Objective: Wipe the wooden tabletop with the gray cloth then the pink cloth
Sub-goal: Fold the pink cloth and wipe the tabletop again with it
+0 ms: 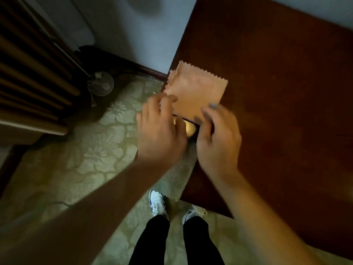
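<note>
Both hands on one pink cloth [196, 92], folded square with zigzag edges, at the near-left corner of the wooden tabletop [277, 92]. My left hand [160, 134] pinches its left edge, my right hand [217, 138] pinches the near edge. Tabletop otherwise bare. On the floral carpet [91, 146]: two sneakers [157, 204] and one small fan [101, 84] by the wall.

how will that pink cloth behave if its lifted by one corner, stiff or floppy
Probably floppy: the pink cloth looks thin and folded, its layers offset at the zigzag edge, so it would likely droop and unfold. It looks light, and both the left hand and right hand are at its near edge. On the polished wooden tabletop it may slide easily.
</note>
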A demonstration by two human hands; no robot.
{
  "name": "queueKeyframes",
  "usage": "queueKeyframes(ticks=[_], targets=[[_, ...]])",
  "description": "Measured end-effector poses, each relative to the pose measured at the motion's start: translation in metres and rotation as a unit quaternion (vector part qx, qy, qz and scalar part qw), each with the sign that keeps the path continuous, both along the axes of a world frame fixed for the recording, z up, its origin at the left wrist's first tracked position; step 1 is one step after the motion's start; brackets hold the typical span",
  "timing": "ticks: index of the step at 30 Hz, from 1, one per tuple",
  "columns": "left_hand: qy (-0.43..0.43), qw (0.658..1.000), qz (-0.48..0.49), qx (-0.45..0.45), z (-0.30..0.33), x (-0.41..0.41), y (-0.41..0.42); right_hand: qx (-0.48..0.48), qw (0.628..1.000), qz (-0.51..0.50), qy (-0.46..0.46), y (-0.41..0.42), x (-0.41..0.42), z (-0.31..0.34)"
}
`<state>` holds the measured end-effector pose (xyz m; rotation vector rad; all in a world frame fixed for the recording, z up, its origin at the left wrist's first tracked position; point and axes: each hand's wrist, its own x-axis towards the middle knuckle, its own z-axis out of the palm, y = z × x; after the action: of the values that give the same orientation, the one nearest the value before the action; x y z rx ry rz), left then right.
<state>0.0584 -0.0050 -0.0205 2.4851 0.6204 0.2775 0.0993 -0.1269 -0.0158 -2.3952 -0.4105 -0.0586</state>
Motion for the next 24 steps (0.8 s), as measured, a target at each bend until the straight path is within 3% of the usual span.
queueKeyframes(ticks=[5, 9, 14, 20, 24], targets=[[0.081, 0.995, -0.005, 0.05, -0.034, -0.021, -0.012, -0.188, 0.963, 0.191, -0.024, 0.051, 0.075, -0.02], [0.096, 0.992, 0.041, 0.066, -0.05, -0.014, 0.0, -0.317, 0.923, 0.205, -0.076, 0.064, 0.086, -0.047], [0.128, 0.988, 0.079, 0.017, -0.049, -0.009, 0.0, -0.334, 0.915, 0.208, -0.087, 0.07, 0.098, -0.048], [0.15, 0.987, 0.061, -0.008, -0.04, -0.005, 0.0, -0.329, 0.909, 0.241, -0.083, 0.048, 0.053, -0.045], [0.153, 0.987, 0.051, -0.018, -0.039, -0.005, 0.001, -0.318, 0.904, 0.268, -0.093, 0.044, 0.066, -0.046]])
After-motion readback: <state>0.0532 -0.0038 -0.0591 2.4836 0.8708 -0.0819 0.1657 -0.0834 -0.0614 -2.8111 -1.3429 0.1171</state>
